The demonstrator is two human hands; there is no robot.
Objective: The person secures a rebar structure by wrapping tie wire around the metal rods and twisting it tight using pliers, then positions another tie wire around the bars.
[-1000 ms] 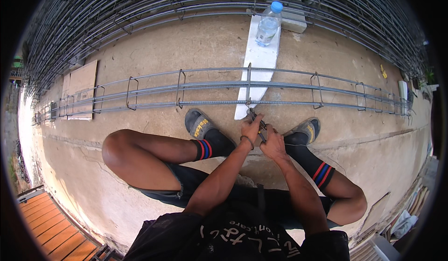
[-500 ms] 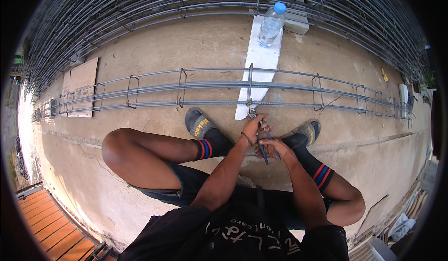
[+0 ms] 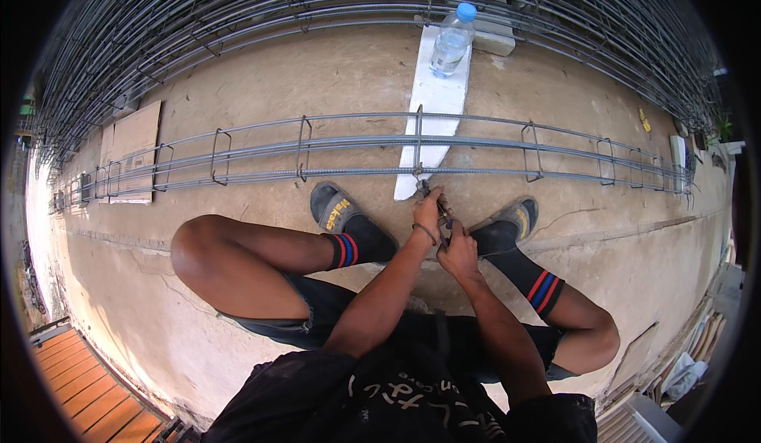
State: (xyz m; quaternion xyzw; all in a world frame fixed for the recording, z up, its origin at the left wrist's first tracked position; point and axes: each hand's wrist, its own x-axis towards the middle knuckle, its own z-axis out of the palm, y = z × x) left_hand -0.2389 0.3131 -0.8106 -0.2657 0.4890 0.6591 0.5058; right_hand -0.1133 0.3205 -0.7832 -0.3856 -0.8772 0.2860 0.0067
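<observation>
A long rebar cage [image 3: 349, 139] of ribbed bars with square stirrups crosses in front of my feet. My left hand [image 3: 428, 210] is closed just below the nearest bar, beside a stirrup. Its fingers are pinched together, and what they hold is too small to make out. My right hand [image 3: 460, 251], closer to my body, grips the dark handles of a pair of pliers [image 3: 445, 234]. The tool points up past my left hand toward the bar; its jaws are hard to see there. Beneath this part of the cage lies a white board [image 3: 438, 94].
On the board's far end stands a clear water bottle [image 3: 452, 47] with a blue cap. Many stacked rebar cages [image 3: 238, 27] fill the far side. Flat cardboard [image 3: 136, 138] lies at left, and a small white block [image 3: 679, 158] stands at the cage's right end. My sandalled feet flank my hands.
The spread blue handles of the pliers have come together in my right hand, which has turned with its back upward. The view has shifted slightly.
</observation>
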